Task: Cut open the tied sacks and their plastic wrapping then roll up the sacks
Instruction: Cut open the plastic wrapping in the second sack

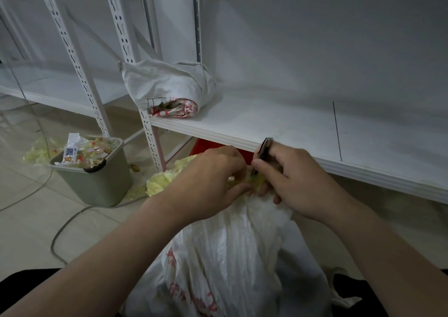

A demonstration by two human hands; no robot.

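Seen from the head camera, a white woven plastic sack with red print (pixel 230 256) stands on the floor right in front of the person, its neck gathered just under both hands. The left hand (pixel 206 181) curls its fingers round the bunched yellowish plastic wrapping (pixel 257 180) at that neck and pinches it taut, likely so the blade has something firm to bite. The right hand (pixel 300 183) grips a slim dark metal cutter (pixel 264 149) like a pen, tip down into the yellow bunch (the blade itself is hidden behind the fingers). I judge this to be the cutting-open step; rolling this sack is not yet begun.

A second white sack, rolled up (pixel 167 83), lies at the left end of the white metal shelf board (pixel 278 120), probably parked there as finished. On the pale tiled floor (pixel 24 231) to the left, a grey-green plastic bin (pixel 97 185) is heaped with crumpled wrapping, and a grey cable (pixel 53 238) loops past it. The room is dim, with white slotted shelf uprights (pixel 121 33) behind.
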